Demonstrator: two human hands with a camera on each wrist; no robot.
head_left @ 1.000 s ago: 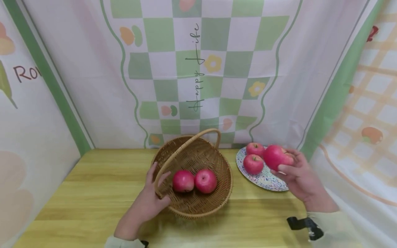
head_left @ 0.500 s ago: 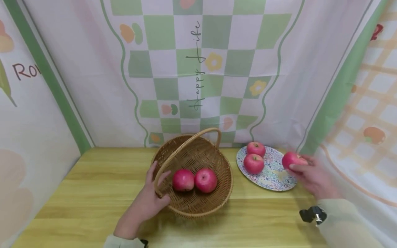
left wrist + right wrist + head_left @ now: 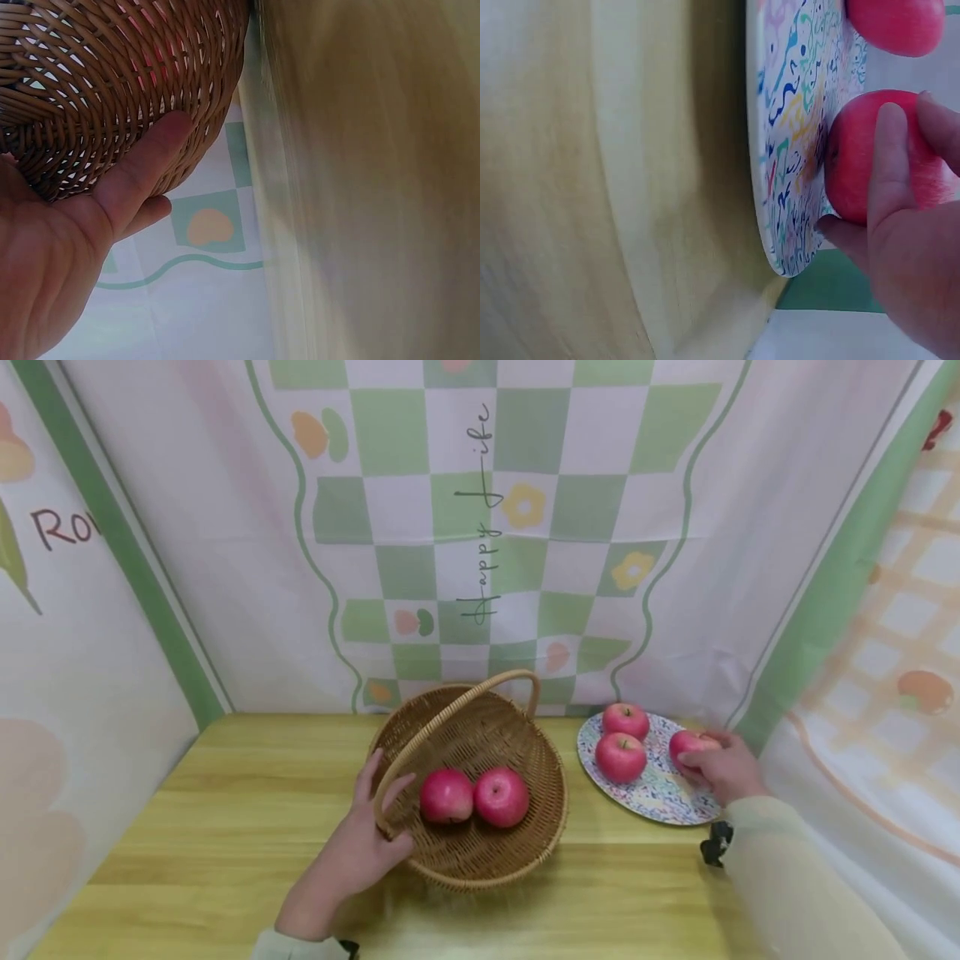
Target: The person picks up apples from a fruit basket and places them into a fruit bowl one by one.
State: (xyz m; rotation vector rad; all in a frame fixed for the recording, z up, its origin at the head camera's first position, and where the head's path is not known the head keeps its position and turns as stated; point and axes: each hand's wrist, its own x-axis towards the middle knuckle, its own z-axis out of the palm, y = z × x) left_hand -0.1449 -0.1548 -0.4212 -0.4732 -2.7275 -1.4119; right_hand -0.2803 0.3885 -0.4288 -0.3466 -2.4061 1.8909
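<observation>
A pale yellow wooden table [image 3: 217, 835] stretches out below me, its grain running left to right. Behind it hangs a white backdrop [image 3: 420, 518] with a green check pattern, small fruits and yellow flowers; the words "Happy Life" run up it sideways. A white side cloth [image 3: 82, 677] edged in green closes off the left, and an orange-checked cloth [image 3: 918, 618] closes off the right.

At the middle of the table stands a brown wicker basket [image 3: 480, 858] with an arched handle. Two apples lie side by side inside, a left apple [image 3: 447, 796] and a right apple [image 3: 502, 797], touching. My left hand [image 3: 367, 852] holds the basket's left rim by the foot of the handle, fingers spread, some pressed to the outside of the weave.

To the right of the basket, toward the far edge, lies a round speckled plate [image 3: 660, 800]. A far apple [image 3: 626, 720] and a near apple [image 3: 621, 758] are close together on its left part. On its right part, apart from those two, is the held apple [image 3: 686, 749]. My right hand [image 3: 731, 770] is clamped on it from the right, fingers and thumb around its sides. The fruit is down at the plate's surface; I cannot tell whether the plate bears its weight.
</observation>
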